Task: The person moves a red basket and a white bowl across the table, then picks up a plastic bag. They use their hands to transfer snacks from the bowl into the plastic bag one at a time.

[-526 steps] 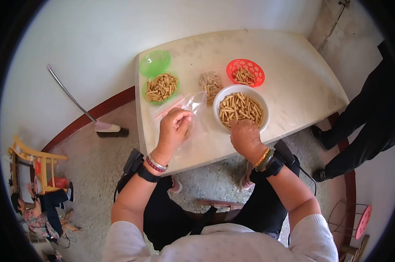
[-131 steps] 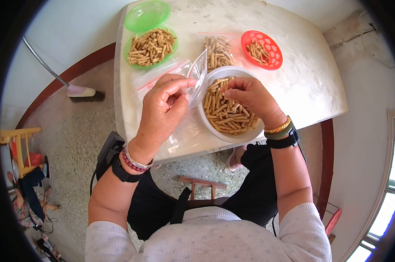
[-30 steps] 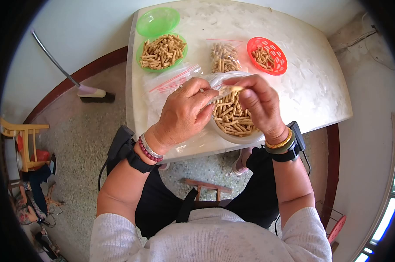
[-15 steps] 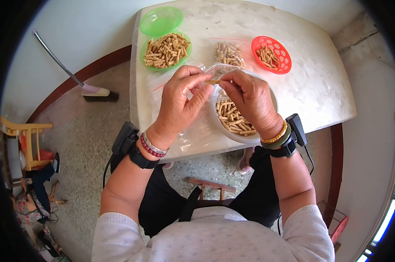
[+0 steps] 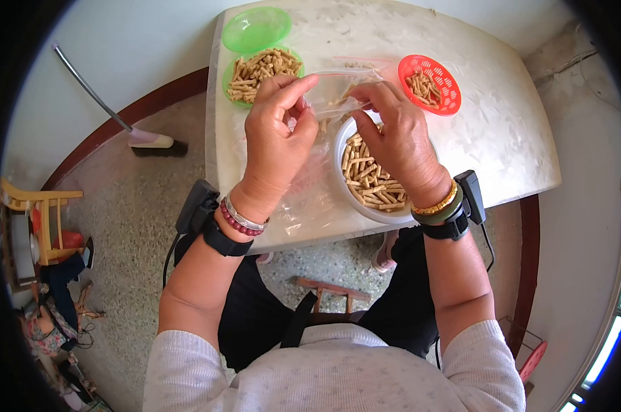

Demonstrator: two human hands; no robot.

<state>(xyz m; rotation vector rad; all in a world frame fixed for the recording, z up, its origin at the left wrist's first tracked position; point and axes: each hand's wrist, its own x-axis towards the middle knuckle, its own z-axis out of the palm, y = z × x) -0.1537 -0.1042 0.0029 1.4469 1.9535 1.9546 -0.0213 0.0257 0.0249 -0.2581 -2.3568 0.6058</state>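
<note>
A clear zip bag (image 5: 334, 82) stretches between my two hands above the table. My left hand (image 5: 276, 137) pinches its left edge between thumb and fingers. At the bag's right edge, my right hand (image 5: 401, 130) has its thumb and fingertips curled onto the plastic. Just below my right hand stands a white bowl (image 5: 340, 180) of short tan sticks (image 5: 372, 180). Behind the held bag lies a filled zip bag (image 5: 357, 63), mostly hidden by it. More clear plastic bags (image 5: 303, 185) lie flat under and beside my left hand.
A green basket (image 5: 229, 95) heaped with tan sticks stands at the back left, with a green lid (image 5: 257, 29) behind it. A red basket (image 5: 446, 82) at the right holds a few sticks. A broom (image 5: 152, 141) leans left of the table (image 5: 489, 158); a person sits at far left.
The thin stick between my fingertips no longer shows there. My hands have moved slightly apart, and a clear zip bag now spans between them.
</note>
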